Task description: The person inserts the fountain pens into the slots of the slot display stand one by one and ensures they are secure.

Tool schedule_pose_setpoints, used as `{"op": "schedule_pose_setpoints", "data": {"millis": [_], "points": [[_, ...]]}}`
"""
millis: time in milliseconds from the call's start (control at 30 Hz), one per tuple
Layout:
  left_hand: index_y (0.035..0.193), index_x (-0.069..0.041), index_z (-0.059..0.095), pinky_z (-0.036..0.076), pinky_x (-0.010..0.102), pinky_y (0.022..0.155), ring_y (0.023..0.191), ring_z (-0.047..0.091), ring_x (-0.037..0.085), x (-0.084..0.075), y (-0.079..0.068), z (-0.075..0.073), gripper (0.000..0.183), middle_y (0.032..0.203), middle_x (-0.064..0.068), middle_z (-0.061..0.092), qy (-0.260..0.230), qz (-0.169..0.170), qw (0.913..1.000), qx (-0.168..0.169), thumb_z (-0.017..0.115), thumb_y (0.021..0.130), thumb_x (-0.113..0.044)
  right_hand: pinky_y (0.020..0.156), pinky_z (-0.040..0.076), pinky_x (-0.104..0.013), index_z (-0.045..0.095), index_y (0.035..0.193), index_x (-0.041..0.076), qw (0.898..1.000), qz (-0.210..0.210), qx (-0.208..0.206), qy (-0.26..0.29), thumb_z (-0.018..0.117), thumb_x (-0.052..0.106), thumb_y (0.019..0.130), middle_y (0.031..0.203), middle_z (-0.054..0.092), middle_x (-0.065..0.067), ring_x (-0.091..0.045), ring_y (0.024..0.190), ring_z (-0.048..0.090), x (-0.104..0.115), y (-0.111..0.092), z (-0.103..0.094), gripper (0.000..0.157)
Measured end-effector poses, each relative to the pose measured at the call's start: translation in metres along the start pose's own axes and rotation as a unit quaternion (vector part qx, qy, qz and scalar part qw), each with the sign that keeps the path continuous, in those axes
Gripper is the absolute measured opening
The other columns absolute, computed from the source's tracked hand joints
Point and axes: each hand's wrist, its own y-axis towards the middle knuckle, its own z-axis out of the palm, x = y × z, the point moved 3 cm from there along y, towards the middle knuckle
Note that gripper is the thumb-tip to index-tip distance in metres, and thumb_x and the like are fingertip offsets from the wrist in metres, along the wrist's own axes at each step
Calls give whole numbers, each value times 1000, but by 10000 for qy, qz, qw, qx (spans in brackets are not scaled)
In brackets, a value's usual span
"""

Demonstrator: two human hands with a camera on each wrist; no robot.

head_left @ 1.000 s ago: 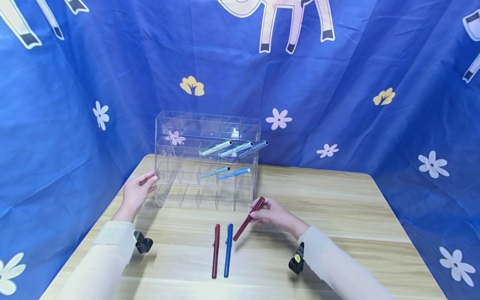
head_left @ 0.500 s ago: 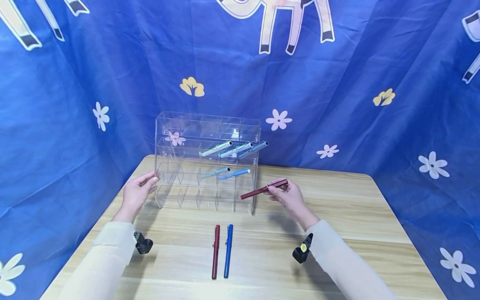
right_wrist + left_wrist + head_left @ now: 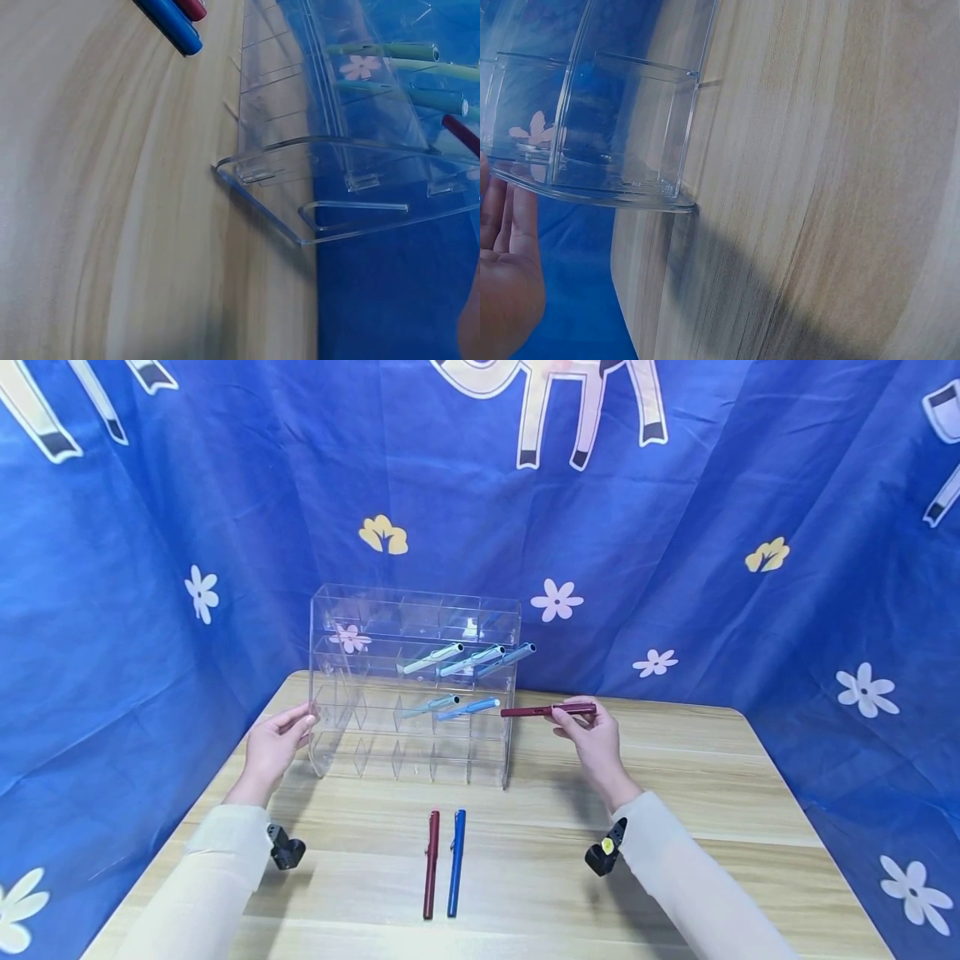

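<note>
A clear acrylic pen rack (image 3: 416,752) with stepped compartments stands on the table. My left hand (image 3: 273,750) pinches the rack's left side edge between thumb and fingers; in the left wrist view the fingers (image 3: 511,217) lie by that side panel. My right hand (image 3: 592,739) holds a dark red pen (image 3: 534,711) by its capped end, nearly level, its other end by the rack's right side. In the right wrist view only that pen's tip (image 3: 459,133) shows. A red pen (image 3: 431,864) and a blue pen (image 3: 457,862) lie in front of the rack.
Three pale blue and green pens, one being a light green pen (image 3: 432,658), sit in an upper row of the rack. Below them are a greenish pen (image 3: 429,706) and a light blue pen (image 3: 468,708). A blue patterned curtain (image 3: 660,568) surrounds the wooden table (image 3: 675,777).
My right hand has lifted the dark red pen up and to the right, turning it from slanted to nearly level beside the rack. My left hand has stayed in place.
</note>
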Motion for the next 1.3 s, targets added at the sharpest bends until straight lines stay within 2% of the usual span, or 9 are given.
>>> {"op": "schedule_pose_setpoints", "data": {"millis": [167,267,400,467,567,700,867,1100,1300], "points": [[131,15,45,53,14,77,84,61,-9,0,0,0,46,96,-20,66,-123,-12,9999,-2,62,93,-5,72,61,-40,59,100,-6,9989,-182,-193,-378,72,-2,83,86,70,-3,-17,78,70,2,4,7,22],[131,15,45,53,14,77,84,62,-8,0,-1,1,47,95,-20,66,-177,-14,9998,-5,62,93,-6,69,61,-35,61,99,-9,9974,-95,-291,-646,74,-2,81,86,70,-4,-13,76,69,1,6,11,24],[130,16,45,53,13,76,84,61,-8,0,-1,1,47,95,-20,66,-168,33,9999,1,62,93,-6,63,61,-27,61,99,-12,9947,-9,-312,-976,74,-4,80,89,70,-17,-9,71,67,-2,7,17,25],[130,16,45,53,14,76,84,61,-9,0,-2,1,47,96,-19,66,-183,51,9998,3,62,93,-6,62,60,-24,62,101,-12,9928,10,-297,-1164,75,-3,80,92,69,-22,-7,69,66,-4,8,20,27],[130,16,46,53,14,77,84,61,-9,0,-2,1,46,98,-17,66,-117,55,9999,-18,62,93,-7,64,60,-22,64,103,-10,9894,48,-279,-1424,77,1,79,95,69,-23,-5,69,65,-7,8,25,29],[131,12,47,53,15,79,86,60,-10,0,-1,0,45,107,-11,65,168,11,9998,-45,61,94,-9,68,60,-23,67,102,-6,9843,9,-192,-1755,78,4,79,95,69,-20,-13,77,67,-8,7,32,28],[132,11,48,52,17,81,86,59,-11,0,-1,0,44,114,-4,63,279,-12,9996,-1,60,95,-10,71,59,-22,70,99,-1,9715,-314,29,-2350,78,7,80,93,71,-14,-20,85,68,-6,8,40,22],[131,15,45,52,15,79,85,60,-10,-3,-2,0,46,98,-19,66,-5,7,10000,53,61,94,-8,59,55,-20,72,94,4,9493,-726,210,-3051,80,11,78,85,71,-7,-14,72,66,-7,10,50,19],[130,17,44,52,13,78,84,60,-9,-5,-4,2,47,94,-21,66,-91,72,9999,50,61,94,-8,60,56,-21,73,94,6,9359,-785,273,-3422,80,14,78,86,71,-6,-13,71,65,-8,10,56,19]]}}
